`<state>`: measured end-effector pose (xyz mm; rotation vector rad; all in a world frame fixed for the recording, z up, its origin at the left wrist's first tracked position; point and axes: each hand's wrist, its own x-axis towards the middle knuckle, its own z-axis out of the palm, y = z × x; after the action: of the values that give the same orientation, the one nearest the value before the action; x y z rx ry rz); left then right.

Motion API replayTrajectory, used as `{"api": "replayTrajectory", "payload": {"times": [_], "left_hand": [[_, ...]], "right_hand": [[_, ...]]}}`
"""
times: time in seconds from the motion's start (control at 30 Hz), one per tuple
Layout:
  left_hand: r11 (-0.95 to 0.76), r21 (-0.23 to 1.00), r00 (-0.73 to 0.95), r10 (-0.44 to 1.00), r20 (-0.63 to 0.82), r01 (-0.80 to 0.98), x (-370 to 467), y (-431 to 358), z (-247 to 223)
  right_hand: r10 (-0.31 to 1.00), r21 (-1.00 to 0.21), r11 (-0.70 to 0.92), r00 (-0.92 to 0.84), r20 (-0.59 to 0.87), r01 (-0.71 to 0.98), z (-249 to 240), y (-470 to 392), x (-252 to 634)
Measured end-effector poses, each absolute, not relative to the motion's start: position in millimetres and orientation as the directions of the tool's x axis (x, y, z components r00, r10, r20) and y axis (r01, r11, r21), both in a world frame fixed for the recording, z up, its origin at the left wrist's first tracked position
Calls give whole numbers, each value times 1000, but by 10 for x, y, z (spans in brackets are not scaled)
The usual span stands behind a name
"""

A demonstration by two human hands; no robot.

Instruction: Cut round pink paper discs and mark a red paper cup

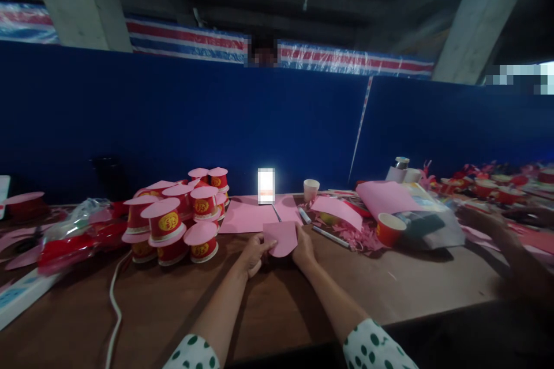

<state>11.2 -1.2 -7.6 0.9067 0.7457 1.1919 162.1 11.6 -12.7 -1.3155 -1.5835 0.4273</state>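
Observation:
Between my two hands is a small piece of pink paper [280,237], straight along the top and rounded at the bottom. My left hand [254,253] pinches its left side, thumb on the front. At the right edge my right hand [304,245] grips the same piece; some of its fingers are hidden behind the paper. Just beyond lies a larger sheet of pink paper [242,214] flat on the table, with a thin dark tool [276,213], its kind unclear, on it. A marker [305,217] rests near my right hand, and a silvery stick-like pen [331,237] lies beside it.
Red paper cups [164,221] with pink paper discs are stacked on the left. Nearby are a white cable [113,294] and a power strip [21,300]. Pink paper scraps [363,240] and a red cup [389,230] sit right. Another person's arm [515,248] reaches in at far right.

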Motion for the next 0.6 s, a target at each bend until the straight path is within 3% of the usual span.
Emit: {"api": "replayTrajectory", "payload": {"times": [0.6], "left_hand": [[107, 855, 210, 978, 2, -507, 131, -13, -65]], "right_hand": [[885, -761, 386, 22, 464, 522, -35, 45, 1611]]}}
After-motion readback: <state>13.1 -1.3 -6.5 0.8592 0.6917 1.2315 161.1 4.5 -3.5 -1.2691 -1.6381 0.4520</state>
